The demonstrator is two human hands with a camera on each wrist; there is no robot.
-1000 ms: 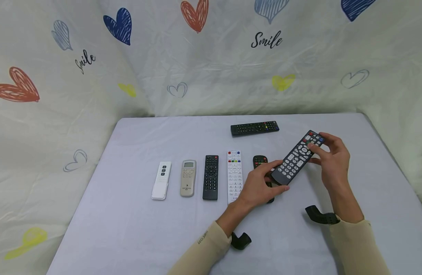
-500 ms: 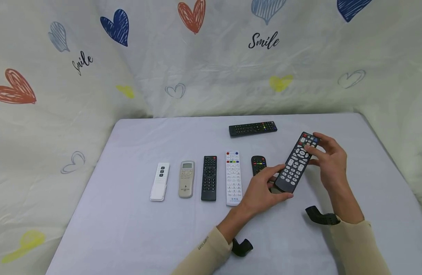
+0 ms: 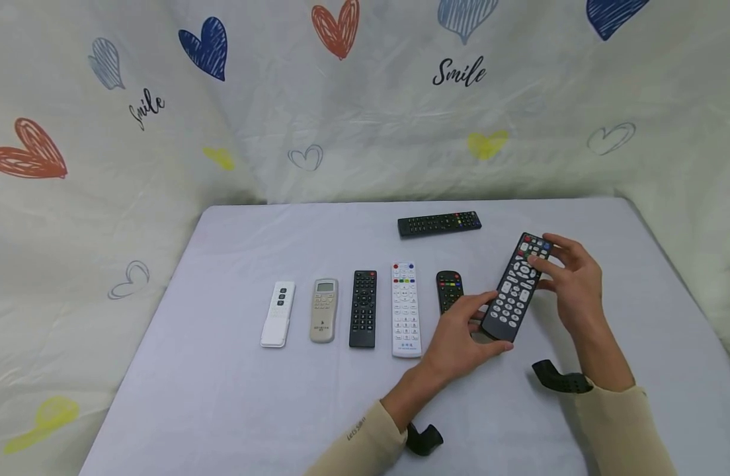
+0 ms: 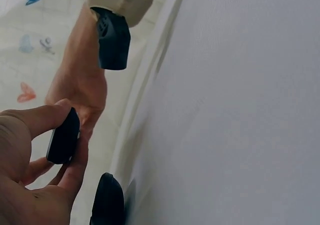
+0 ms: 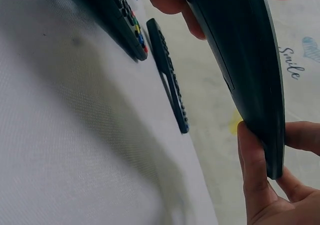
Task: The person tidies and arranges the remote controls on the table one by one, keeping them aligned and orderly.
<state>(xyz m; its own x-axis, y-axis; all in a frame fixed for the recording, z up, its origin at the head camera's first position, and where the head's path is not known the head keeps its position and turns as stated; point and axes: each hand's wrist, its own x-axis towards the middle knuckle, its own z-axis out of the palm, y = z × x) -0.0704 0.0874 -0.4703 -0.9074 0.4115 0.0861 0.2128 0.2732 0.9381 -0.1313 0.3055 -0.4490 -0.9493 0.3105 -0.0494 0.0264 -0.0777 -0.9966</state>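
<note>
Nearest the viewer, two beige sleeves reach onto the pale table, each wrist wearing a dark strap. Both hands share one thing: a long black remote control, lifted off the table and tilted, buttons facing up. The left hand pinches its near, lower end between thumb and curled fingers; the left wrist view shows that end held just so. The right hand grips the far, upper end, thumb over the coloured buttons and fingers wrapped behind, as the right wrist view confirms from the remote's underside. The remote's long axis runs from near-left to far-right, leaning a little off the line of the row beside it, and neither hand is free. Just left of it, partly hidden by the left hand, lies a short black remote, its near end covered. Further left in the same row, all parallel and well apart from each other, lie a white remote with coloured keys, a black remote, a beige remote with a small screen and a slim white remote. Beyond the row, lying crosswise, rests another black remote. Behind everything hangs a cloth backdrop printed with hearts and "Smile".
</note>
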